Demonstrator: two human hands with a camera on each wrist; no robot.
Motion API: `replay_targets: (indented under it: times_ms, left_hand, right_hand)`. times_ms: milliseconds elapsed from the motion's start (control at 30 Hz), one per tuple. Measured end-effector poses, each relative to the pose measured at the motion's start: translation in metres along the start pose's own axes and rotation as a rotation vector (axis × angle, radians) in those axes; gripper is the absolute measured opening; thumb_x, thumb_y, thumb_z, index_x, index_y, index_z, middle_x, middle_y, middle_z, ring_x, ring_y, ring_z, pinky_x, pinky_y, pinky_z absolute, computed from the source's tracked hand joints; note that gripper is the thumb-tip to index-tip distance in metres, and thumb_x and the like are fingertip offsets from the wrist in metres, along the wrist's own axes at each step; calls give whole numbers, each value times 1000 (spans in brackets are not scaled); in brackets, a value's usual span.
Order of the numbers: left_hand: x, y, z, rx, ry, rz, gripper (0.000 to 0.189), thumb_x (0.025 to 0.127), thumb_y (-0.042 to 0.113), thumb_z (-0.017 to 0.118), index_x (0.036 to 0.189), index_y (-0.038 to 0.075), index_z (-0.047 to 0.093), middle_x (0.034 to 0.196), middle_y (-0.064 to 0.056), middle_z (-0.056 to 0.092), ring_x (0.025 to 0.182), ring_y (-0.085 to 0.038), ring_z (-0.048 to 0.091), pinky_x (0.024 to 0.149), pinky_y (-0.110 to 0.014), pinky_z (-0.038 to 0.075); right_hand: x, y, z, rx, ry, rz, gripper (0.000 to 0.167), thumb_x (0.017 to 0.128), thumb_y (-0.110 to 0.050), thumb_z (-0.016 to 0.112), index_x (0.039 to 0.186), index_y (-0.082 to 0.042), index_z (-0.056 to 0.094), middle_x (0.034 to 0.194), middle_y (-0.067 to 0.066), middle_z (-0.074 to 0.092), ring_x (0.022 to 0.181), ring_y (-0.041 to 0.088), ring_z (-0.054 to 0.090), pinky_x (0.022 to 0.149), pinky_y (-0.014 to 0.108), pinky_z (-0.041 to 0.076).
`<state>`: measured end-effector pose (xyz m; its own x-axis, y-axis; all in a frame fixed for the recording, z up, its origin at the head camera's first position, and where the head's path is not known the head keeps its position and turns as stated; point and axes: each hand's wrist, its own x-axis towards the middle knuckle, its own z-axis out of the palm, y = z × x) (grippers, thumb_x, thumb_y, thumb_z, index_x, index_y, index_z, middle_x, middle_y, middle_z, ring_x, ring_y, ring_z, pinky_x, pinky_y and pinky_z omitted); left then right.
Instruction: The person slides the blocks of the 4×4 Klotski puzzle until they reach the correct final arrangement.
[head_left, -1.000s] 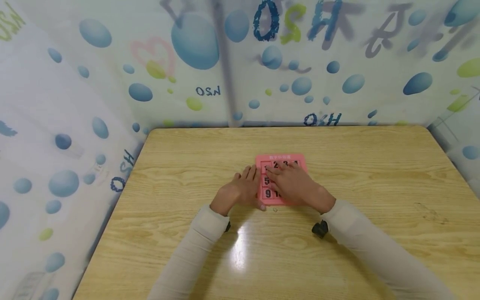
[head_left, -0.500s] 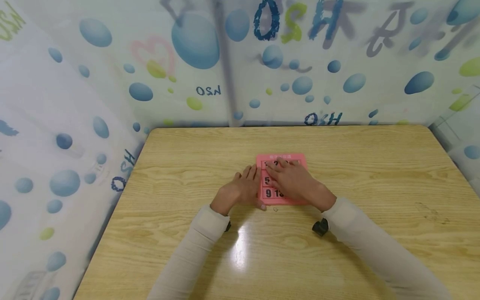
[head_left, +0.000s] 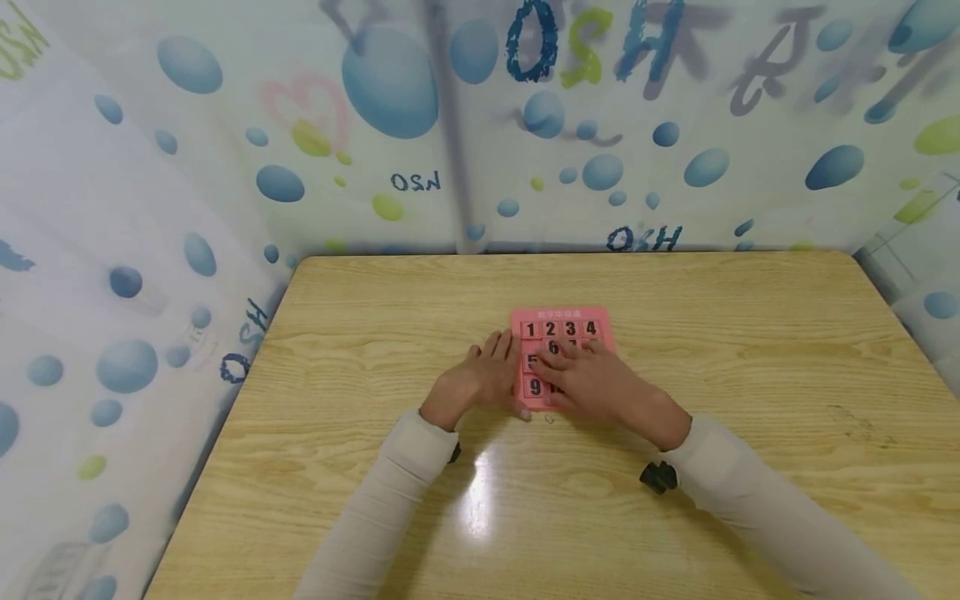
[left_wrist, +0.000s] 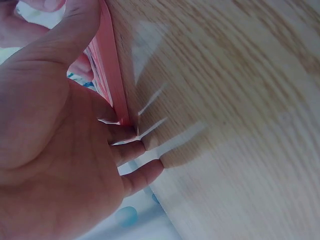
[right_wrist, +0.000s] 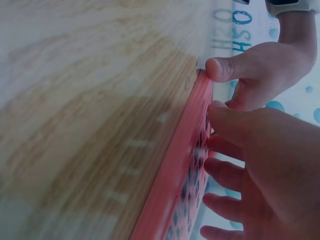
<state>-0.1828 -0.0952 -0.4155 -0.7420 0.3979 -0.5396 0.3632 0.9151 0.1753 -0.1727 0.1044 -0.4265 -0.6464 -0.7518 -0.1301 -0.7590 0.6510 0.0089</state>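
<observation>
A pink number sliding puzzle (head_left: 558, 314) lies flat on the table in the head view. Its top row shows 1, 2, 3 and 4. Below, the 5 tile stands lower than the 6 tile, and the 9 is in the left column near the bottom. My left hand (head_left: 487, 375) lies along the puzzle's left side, fingers straight, thumb at the near left corner. Over the middle and lower right tiles is my right hand (head_left: 600, 383), its fingertips on or just above them. In the right wrist view its fingers (right_wrist: 225, 172) are loosely bent. Several tiles are hidden under it.
The wooden table (head_left: 360, 317) extends around the puzzle. Behind it and on the left stands a white wall sheet (head_left: 510, 150) printed with blue and green drops. A dark device (head_left: 658, 477) sits at the right wrist.
My right hand has moved toward me and slightly right, uncovering the top row of numbers. The 1 tile now sits level with the 2. My left hand has stayed in place.
</observation>
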Motion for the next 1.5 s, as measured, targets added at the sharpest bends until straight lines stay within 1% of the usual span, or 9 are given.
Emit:
replay_targets:
  times_ms: [133,267,533,700,800,1000,1133,1233,1500]
  left_hand:
    - [-1,0,0,-5,8,1,123,83,63,68,158,3,-9,166,-17,-9,154,-30,-4,123,-49,14]
    - [0,0,1,2,7,2,123,83,63,68,158,3,-8,166,-17,-9,154,-31,-4,123,-49,14]
    - [2,-1,3,42,1,2,123,83,66,66,158,2,-6,166,-18,-7,154,-31,-2,122,-49,16]
    - [3,-1,5,41,6,0,122,82,66,66,158,2,-5,166,-18,-6,154,-31,-2,122,-49,17]
    - [3,0,5,36,5,5,122,82,66,66,158,2,-5,166,-19,-6,154,-32,-2,122,-50,16]
    - [2,0,4,25,8,-3,122,82,66,66,158,2,-6,166,-18,-7,154,-31,-3,123,-49,14]
    - [0,0,3,7,17,-4,122,82,64,68,158,2,-6,166,-17,-7,154,-31,-3,123,-49,14]
    - [-1,1,3,0,24,-2,123,82,63,69,158,2,-6,166,-17,-6,154,-31,-2,123,-49,14]
    - [1,0,4,5,26,-4,122,82,63,68,158,2,-6,166,-17,-6,154,-30,-2,123,-49,14]
  right_hand:
    - [0,-1,2,19,13,8,51,103,-41,50,148,-17,50,153,7,46,142,36,40,108,60,37]
    - [2,-1,4,37,5,29,52,104,-40,46,149,-15,47,154,7,44,143,36,37,111,59,34]
    - [9,2,5,9,16,44,53,104,-39,47,150,-12,45,155,10,43,143,37,38,112,57,34]
    - [11,3,6,1,16,50,53,104,-41,46,150,-12,46,154,8,44,142,36,39,113,56,34]
    - [8,1,5,-13,19,36,53,104,-41,48,148,-12,48,153,8,45,141,35,41,112,56,36]
    - [-4,-10,-1,31,-13,-12,56,102,-46,48,147,-13,50,152,7,47,141,33,41,111,57,35]
    - [-11,-17,-5,48,-31,-64,53,102,-46,49,144,-15,54,148,7,52,140,33,44,110,58,37]
    - [-15,-20,-6,58,-41,-84,51,102,-45,49,143,-16,56,148,7,52,141,34,42,110,59,36]
    - [-13,-18,-4,24,-33,-53,52,102,-43,51,145,-15,53,151,4,48,140,34,43,111,58,35]
